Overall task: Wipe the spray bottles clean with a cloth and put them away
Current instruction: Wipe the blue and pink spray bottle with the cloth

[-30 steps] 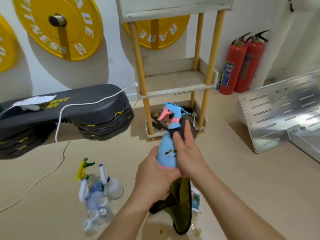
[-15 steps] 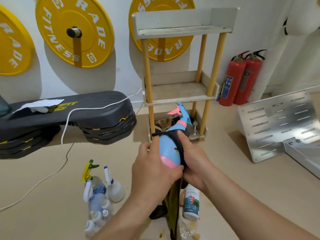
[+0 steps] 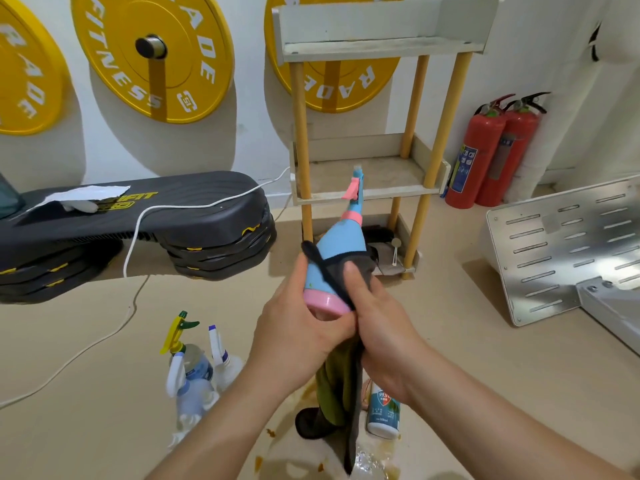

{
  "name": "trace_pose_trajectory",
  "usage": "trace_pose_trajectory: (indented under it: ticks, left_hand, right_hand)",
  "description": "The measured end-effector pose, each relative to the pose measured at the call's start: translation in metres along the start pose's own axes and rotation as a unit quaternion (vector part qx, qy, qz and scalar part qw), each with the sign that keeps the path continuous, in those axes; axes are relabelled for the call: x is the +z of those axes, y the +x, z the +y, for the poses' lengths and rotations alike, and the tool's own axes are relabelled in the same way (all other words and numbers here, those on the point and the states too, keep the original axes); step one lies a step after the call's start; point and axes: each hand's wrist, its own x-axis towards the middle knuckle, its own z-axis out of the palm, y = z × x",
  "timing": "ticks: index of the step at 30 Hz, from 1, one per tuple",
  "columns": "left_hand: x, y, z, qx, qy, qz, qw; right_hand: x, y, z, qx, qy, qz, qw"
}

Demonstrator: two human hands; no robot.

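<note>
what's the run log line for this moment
step: wiping | left hand: grips blue spray bottle base | right hand: holds cloth against bottle | pending: put away

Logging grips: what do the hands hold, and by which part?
Left hand grips the blue spray bottle at its pink base; right hand holds the dark cloth round its lower body.

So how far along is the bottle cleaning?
Early, it seems. Done: no spray bottle shows on the shelf rack yet. In hand: the left hand grips the blue spray bottle while the right hand presses the cloth around it. Left: the cluster of bottles on the floor and the white bottle.
</note>
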Motion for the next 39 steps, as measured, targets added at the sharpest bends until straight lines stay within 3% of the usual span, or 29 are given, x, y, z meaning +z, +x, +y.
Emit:
trace_pose_trajectory:
  ticks: [2, 5, 9, 13, 16, 19, 21, 23, 25, 27, 30, 34, 37, 39]
  left_hand:
    - [-0.002, 0.002, -0.001, 0.001, -0.006, 0.016, 1.0]
    - [-0.003, 0.0, -0.001, -0.02, -0.074, -0.022, 0.997]
    - [-0.001, -0.006, 0.001, -0.067, -0.229, -0.081, 0.968]
    - [-0.003, -0.005, 0.0, -0.069, -0.333, -0.095, 0.936]
    - [-0.005, -0.001, 0.0, -0.02, -0.284, -0.082, 0.955]
    - [-0.003, -0.003, 0.001, 0.024, -0.103, -0.022, 0.994]
    - [-0.009, 0.0, 0.0, 0.019, 0.014, -0.035, 0.999]
    - [-0.025, 0.009, 0.001, -0.001, 0.032, -0.104, 0.994]
    - [-0.041, 0.016, 0.007, -0.013, -0.035, -0.07, 0.997]
    - [-0.045, 0.021, 0.014, -0.016, -0.124, 0.007, 0.992]
    - [-0.027, 0.024, 0.021, -0.069, -0.259, 0.03, 0.963]
    - [-0.003, 0.024, 0.014, -0.166, -0.505, 0.132, 0.837]
    - [0.008, 0.025, 0.01, -0.178, -0.433, 0.126, 0.875]
    - [0.006, 0.032, 0.006, -0.176, -0.41, 0.132, 0.885]
  right_hand:
    - [-0.001, 0.002, -0.004, -0.028, -0.057, -0.015, 0.998]
    - [-0.012, 0.008, -0.022, -0.042, -0.061, -0.008, 0.997]
    - [-0.019, 0.007, -0.027, 0.041, 0.015, -0.006, 0.999]
    - [-0.017, 0.001, -0.028, 0.082, 0.073, -0.069, 0.992]
    - [-0.015, -0.002, -0.027, 0.093, 0.12, -0.122, 0.981]
    - [-0.015, 0.001, -0.02, 0.058, 0.134, -0.124, 0.981]
    - [-0.016, 0.003, -0.016, 0.028, 0.124, -0.119, 0.985]
    - [-0.02, 0.004, -0.016, -0.01, 0.032, -0.095, 0.995]
    - [-0.023, 0.005, -0.013, -0.049, -0.104, -0.057, 0.992]
    - [-0.019, 0.007, -0.005, -0.092, -0.217, -0.008, 0.972]
    - [-0.007, 0.005, 0.013, -0.182, -0.387, 0.082, 0.9]
    - [0.001, 0.004, 0.028, -0.256, -0.514, 0.144, 0.806]
    - [0.002, 0.005, 0.033, -0.287, -0.559, 0.167, 0.759]
    - [0.003, 0.006, 0.03, -0.285, -0.576, 0.151, 0.751]
